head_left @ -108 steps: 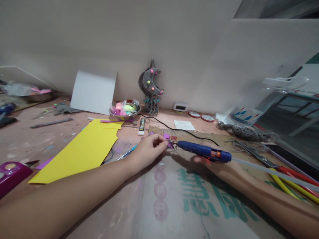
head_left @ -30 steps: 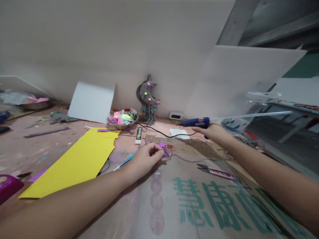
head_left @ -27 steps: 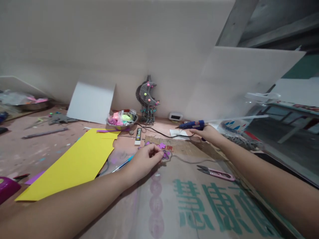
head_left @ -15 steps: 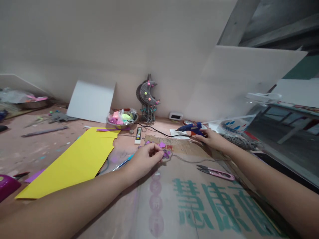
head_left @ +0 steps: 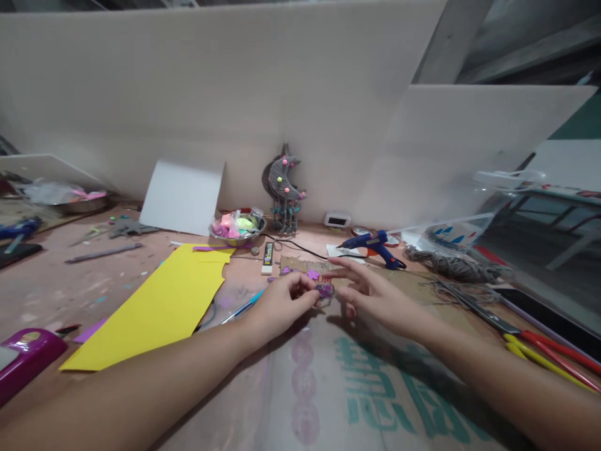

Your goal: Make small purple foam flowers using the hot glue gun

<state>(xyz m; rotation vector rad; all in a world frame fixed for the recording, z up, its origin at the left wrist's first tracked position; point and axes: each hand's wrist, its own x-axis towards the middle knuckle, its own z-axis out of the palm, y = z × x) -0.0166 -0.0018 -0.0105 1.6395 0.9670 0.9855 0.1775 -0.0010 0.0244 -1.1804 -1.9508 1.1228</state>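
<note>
My left hand (head_left: 282, 307) is closed in a pinch on a small purple flower-shaped piece (head_left: 325, 290) with grey yarn around it. Just to the right, my right hand (head_left: 378, 295) has its fingers apart and holds nothing, the fingertips close to that piece. Behind the hands, another purple flower piece (head_left: 313, 274) lies on a cardboard strip (head_left: 300, 263). A blue glue gun (head_left: 370, 243) rests beyond my right hand, its nozzle over a white paper (head_left: 339, 250).
Yellow paper (head_left: 159, 307) and a blue pen (head_left: 244, 307) lie left. A bowl of colourful clay (head_left: 237, 228) and a grey yarn moon ornament (head_left: 284, 181) stand behind. Scissors (head_left: 530, 338), grey yarn (head_left: 453, 266) and a phone (head_left: 554, 319) are right; a magenta tool (head_left: 32, 360) sits near left.
My right hand has let go of the glue gun and come left and nearer, beside my left hand. The pink thread snips are now out of sight. The view has shifted slightly.
</note>
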